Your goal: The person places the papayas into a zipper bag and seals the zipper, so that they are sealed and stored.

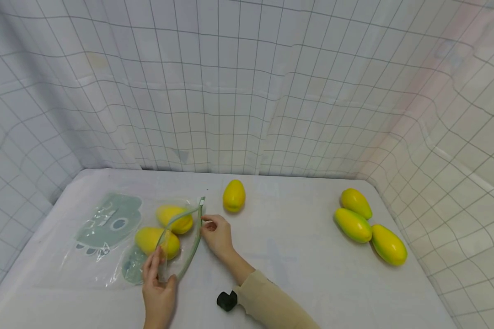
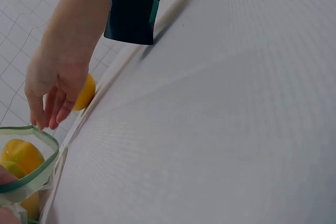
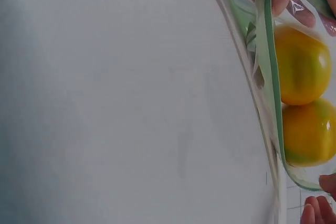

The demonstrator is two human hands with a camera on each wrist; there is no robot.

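A clear zip bag [image 1: 188, 261] with a green-edged mouth and a green cartoon print lies on the left of the table, its mouth held apart toward the right. Inside are two yellow mango-like fruits, one nearer [image 1: 152, 240] and one farther [image 1: 174, 218]; the right wrist view shows them side by side behind the green rim [image 3: 274, 87]. My left hand [image 1: 158, 285] grips the near part of the mouth, thumb on the rim. At the far right part of the mouth, my right hand [image 1: 218, 235] pinches the edge between thumb and fingers.
One loose yellow fruit [image 1: 234, 196] sits behind my right hand. At the table's right lie three more yellow-green fruits [image 1: 353, 225], close together. A dark wrist device [image 1: 227, 301] sticks out from my right sleeve [image 1: 271, 299]. Grid-patterned curtains [image 1: 238, 91] surround the white table [image 1: 296, 274].
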